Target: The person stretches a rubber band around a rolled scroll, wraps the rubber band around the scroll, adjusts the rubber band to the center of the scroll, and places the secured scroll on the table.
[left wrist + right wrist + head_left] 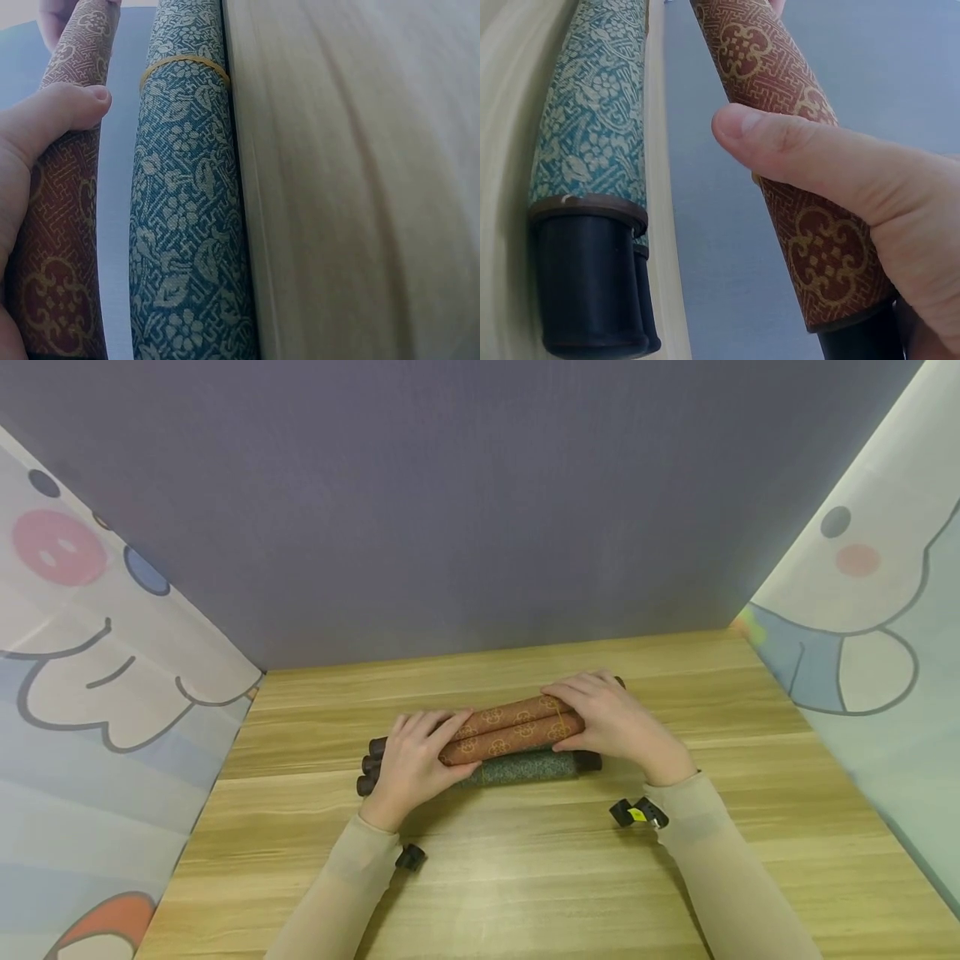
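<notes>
Both hands hold a pair of red-brown hanging scrolls (517,727), rolled up and patterned with gold medallions. My left hand (416,764) grips them near their left end, its thumb (79,105) lying along the near side. Toward the other end, my right hand (615,722) grips them, thumb (780,142) across the cloth. Below lies a green floral scroll (528,768) on the table, tied with a thin yellow band (187,60). The right wrist view shows a gap between the red scrolls and the green one, with a second dark roller end behind its black knob (592,281).
Several dark roller ends (369,765) stick out left of my left hand. The wooden table (510,877) meets a grey wall panel (465,527) at the back. Cartoon-printed curtains (75,610) hang at both sides. Black straps (637,812) sit at the wrists.
</notes>
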The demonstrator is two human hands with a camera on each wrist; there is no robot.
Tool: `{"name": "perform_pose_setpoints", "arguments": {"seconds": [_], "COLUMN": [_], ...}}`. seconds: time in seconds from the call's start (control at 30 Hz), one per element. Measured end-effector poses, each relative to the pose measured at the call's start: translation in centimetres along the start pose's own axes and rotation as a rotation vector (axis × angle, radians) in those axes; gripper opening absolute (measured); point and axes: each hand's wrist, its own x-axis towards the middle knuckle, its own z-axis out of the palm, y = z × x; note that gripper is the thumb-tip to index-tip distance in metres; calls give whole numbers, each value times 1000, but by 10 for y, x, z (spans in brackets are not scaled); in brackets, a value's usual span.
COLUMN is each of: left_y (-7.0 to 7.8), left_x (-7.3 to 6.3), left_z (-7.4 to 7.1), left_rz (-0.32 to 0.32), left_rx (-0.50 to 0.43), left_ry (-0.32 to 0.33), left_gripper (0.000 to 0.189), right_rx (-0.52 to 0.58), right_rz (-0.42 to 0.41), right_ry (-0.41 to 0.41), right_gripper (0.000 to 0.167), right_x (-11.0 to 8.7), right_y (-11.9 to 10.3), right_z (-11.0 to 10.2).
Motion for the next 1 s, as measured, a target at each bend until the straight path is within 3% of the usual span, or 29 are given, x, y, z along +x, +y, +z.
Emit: {"name": "perform_pose_setpoints", "arguments": {"seconds": [0.5,0.77,1.0], "left_y": [1,8,10], "left_x": [-1,0,0], "left_z": [-4,1,4], "left_rz": [-13,-14,-27], "left_rx": [-1,-4,-4], "left_ry": [-29,-29,-24], "left_gripper": [84,83,84], "right_rx": [6,1,7], "right_rz": [-56,-153,-62], "right_ry": [13,59,50], "right_gripper": [101,98,104], "right_x": [3,6,5], "right_y": [-4,-11,-11], "right_z": [3,14,6]}}
